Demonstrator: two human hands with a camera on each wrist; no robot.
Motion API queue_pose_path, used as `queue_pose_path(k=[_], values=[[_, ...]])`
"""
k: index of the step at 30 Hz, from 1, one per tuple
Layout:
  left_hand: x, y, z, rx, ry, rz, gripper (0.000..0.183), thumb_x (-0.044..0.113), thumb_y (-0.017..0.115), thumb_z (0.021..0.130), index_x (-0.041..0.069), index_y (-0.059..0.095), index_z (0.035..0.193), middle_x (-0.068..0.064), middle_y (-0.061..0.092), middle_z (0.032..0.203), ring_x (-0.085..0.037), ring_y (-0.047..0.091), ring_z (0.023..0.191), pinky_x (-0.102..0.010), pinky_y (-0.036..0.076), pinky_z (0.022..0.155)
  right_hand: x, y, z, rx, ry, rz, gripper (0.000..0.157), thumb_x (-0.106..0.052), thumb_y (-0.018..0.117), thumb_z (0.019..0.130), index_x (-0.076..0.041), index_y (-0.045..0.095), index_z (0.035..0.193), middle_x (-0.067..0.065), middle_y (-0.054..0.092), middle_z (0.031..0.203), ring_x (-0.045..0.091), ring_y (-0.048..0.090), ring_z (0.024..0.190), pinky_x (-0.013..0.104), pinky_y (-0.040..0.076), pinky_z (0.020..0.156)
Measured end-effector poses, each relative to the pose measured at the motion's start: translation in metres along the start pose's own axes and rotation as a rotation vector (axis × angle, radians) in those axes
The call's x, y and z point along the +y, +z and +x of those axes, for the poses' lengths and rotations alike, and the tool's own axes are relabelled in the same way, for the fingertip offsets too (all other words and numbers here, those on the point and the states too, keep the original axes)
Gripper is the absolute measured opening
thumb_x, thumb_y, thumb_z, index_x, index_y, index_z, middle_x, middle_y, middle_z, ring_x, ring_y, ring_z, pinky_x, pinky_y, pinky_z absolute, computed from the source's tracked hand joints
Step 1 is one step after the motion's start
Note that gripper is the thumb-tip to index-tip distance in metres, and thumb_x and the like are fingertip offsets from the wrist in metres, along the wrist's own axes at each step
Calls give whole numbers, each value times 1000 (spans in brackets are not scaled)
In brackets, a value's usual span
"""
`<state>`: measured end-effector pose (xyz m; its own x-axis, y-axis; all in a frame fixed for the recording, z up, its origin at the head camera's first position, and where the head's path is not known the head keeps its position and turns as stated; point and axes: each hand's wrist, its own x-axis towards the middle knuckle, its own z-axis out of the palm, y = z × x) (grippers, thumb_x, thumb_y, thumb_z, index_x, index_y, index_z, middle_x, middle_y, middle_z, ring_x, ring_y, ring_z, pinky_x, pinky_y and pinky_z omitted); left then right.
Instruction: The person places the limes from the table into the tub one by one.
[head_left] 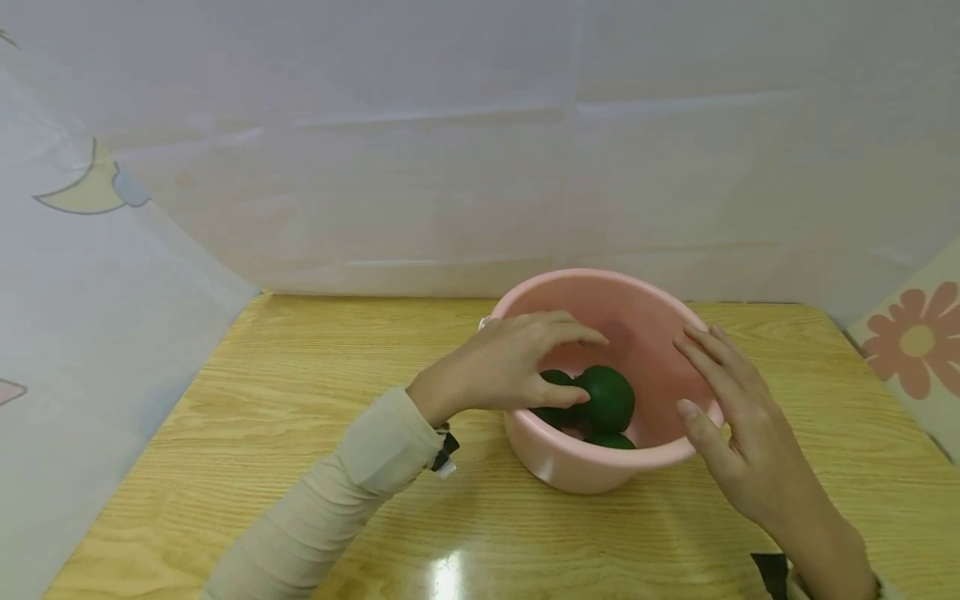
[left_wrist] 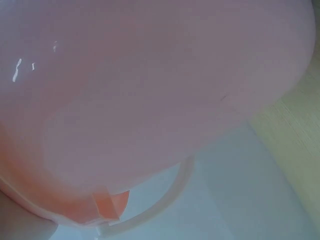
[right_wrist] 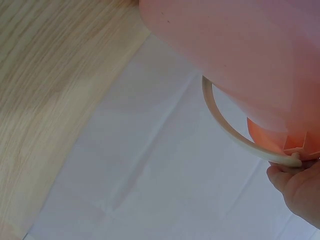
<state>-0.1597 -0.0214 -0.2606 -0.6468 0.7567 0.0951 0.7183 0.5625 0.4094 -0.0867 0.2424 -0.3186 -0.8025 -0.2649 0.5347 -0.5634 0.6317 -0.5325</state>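
Observation:
A pink bucket [head_left: 581, 462] stands on the wooden table, its mouth facing up toward me. Inside lie several dark green round things [head_left: 606, 402]; their exact kind is unclear. My left hand [head_left: 517, 362] reaches over the bucket's left rim, fingers extended inside and thumb in front of the green things; I cannot tell if it touches them. At the right rim is my right hand [head_left: 738, 417], its fingers spread and slightly bent. In the right wrist view this hand [right_wrist: 302, 192] is by the rim, where the pale handle [right_wrist: 227, 127] joins it.
The wooden table [head_left: 300, 400] reaches back to a creased pale sheet [head_left: 420, 200] behind the bucket. More sheeting borders the left side, with a moon print [head_left: 93, 187]. A flower print [head_left: 915, 340] shows at the right. The handle [left_wrist: 155, 212] hangs below the rim in the left wrist view.

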Motion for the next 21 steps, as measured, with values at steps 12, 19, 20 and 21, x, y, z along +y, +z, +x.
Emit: queue_pose_path(k=[12,19,20,21], values=[[1,0,-2,27,-1,13,52,42,69,91,24,57,138,8,57,136,-6,52,127,-26,44,106,-1,0,1,8,-16,-10,58,-5,55,94,-5,42,150,14,34,159,17,13,155,28,11,124],[0,2,-4,82,47,18,48,41,65,95,21,58,138,4,59,135,-9,52,128,-27,46,106,0,-1,0,-4,4,-5,60,-6,56,94,-10,41,151,12,34,159,14,12,154,50,11,125],[-1,3,-5,98,59,11,47,39,65,95,20,58,137,3,59,135,-9,53,128,-27,46,106,0,-1,0,-4,5,-11,60,-7,56,93,-11,41,151,11,34,159,14,13,154,48,12,126],[-1,3,-6,113,71,6,46,38,65,95,19,58,136,3,60,135,-9,53,128,-26,45,107,0,-1,-1,-5,5,-17,60,-7,57,93,-11,41,152,11,35,159,13,13,154,47,12,126]])
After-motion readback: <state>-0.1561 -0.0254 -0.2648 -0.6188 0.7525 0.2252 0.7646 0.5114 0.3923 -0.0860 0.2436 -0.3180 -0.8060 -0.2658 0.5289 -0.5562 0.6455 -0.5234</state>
